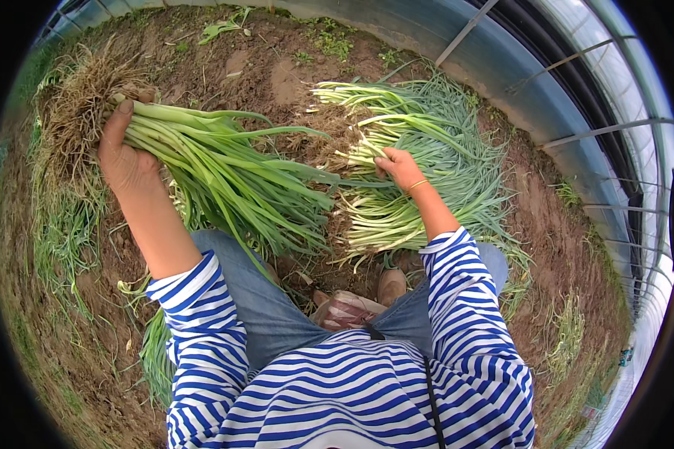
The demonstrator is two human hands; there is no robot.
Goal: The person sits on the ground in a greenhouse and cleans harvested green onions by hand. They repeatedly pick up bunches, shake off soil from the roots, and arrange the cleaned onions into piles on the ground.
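Observation:
My left hand [126, 146] grips a thick bunch of green onions [219, 151] just by its base. Brown, soil-covered roots [78, 112] stick out to the left of the fist, while the long leaves hang to the right over my knee. On the right lies a wide pile of green onions [455, 146], white ends to the left and leaves to the right. My right hand [399, 167] is over this pile, its thumb and fingers closed around a few pale stems [365, 149]. The fingertips are partly hidden.
Brown soil [247, 62] with small weeds [331, 42] surrounds me. Loose onion leaves [67, 247] lie at the left, and another green bunch [158, 353] is beside my left hip. A plastic greenhouse wall with metal poles [606, 128] curves along the right. My shoe [392, 286] is below the pile.

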